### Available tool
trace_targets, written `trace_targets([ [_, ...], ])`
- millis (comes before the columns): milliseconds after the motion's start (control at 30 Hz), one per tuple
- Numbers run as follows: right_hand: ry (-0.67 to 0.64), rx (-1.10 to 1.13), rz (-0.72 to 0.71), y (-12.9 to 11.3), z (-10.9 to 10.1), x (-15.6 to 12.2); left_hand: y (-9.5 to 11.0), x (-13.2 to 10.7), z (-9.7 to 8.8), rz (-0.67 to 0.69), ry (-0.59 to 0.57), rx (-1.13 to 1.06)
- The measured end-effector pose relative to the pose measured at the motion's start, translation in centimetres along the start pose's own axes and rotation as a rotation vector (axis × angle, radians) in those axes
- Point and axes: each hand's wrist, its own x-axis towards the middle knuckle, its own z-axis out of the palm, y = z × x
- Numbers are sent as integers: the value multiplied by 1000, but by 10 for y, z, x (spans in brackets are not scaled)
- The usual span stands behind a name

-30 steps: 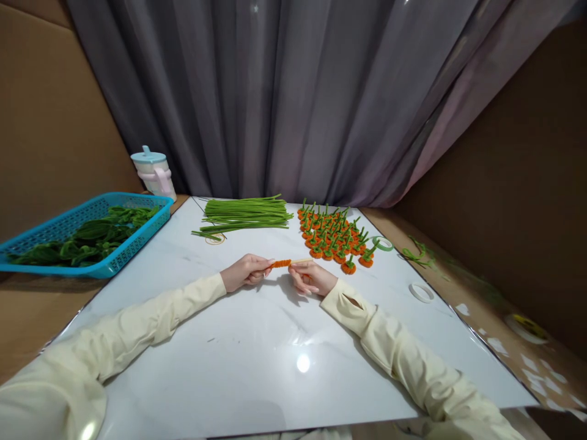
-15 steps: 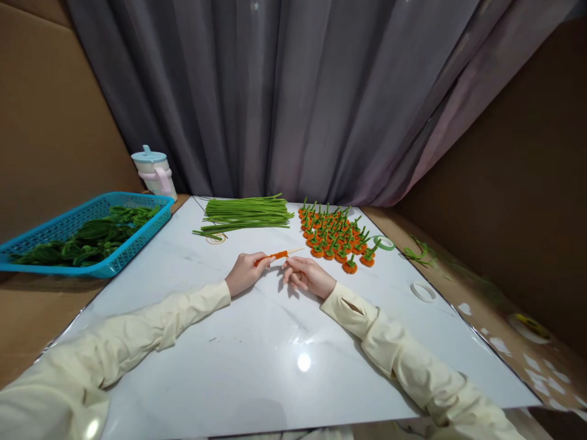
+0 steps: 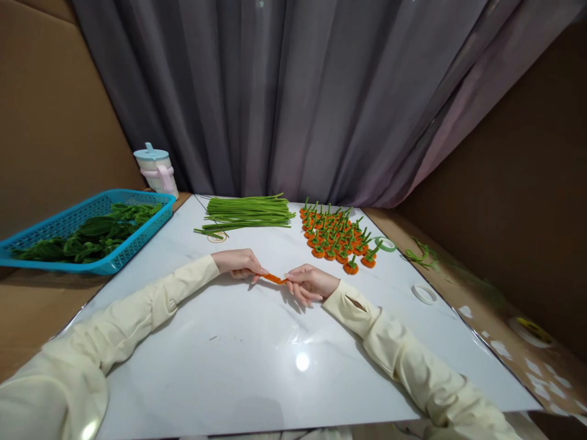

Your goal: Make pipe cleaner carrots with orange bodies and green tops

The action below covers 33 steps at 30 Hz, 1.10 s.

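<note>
A short orange coil of pipe cleaner (image 3: 274, 279) is stretched level between my two hands, above the white table. Its left end is pinched by my left hand (image 3: 240, 264), which is closed with the fingers pointing right. My right hand (image 3: 312, 283) grips the other end between thumb and index finger, its remaining fingers loosely curled below. Just behind my right hand stand several small orange fuzzy pumpkins (image 3: 339, 238) with green stems. A bundle of straight green pipe cleaners (image 3: 247, 211) lies farther back, beyond my left hand.
On the left sits a blue basket (image 3: 114, 264) of green fuzzy leaf shapes (image 3: 92, 235), with a lidded cup (image 3: 156, 171) behind it. At the right are a green tape roll (image 3: 385, 244), a white tape roll (image 3: 424, 294) and paper scraps (image 3: 499, 348). A grey curtain (image 3: 293, 98) hangs behind.
My left hand has shifted slightly left and turned, now pulling the orange coil's end away from my right hand. The thin stick that stuck out of the coil no longer shows.
</note>
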Motion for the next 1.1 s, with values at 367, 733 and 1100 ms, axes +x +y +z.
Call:
trace_targets([
  [367,-79,-47,63,-1,-6,-3,-5,3,-1,-28,-136,-31],
  [733,-23,28,-10,6,-7,-3,-11,5,9,97,-110,-199],
  [1100,226,-38,-237,12,-6,8,-20,17,23,244,155,-340],
])
